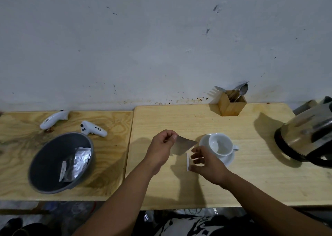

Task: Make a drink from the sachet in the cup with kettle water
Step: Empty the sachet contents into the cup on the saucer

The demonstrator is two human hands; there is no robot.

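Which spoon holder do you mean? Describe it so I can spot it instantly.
On the right-hand wooden table, look along the back edge by the wall. The wooden box there stands behind the white cup, and it alone holds cutlery.

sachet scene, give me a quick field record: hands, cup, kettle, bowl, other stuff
left hand: pinches the silver sachet at its left end
right hand: holds a small white strip, apparently torn off
cup: white, empty, on a saucer beside the right hand
kettle: steel, at the table's right edge
grey bowl: on the left table, holds foil wrappers
cutlery holder: wooden, by the wall
controllers: two, white, behind the bowl
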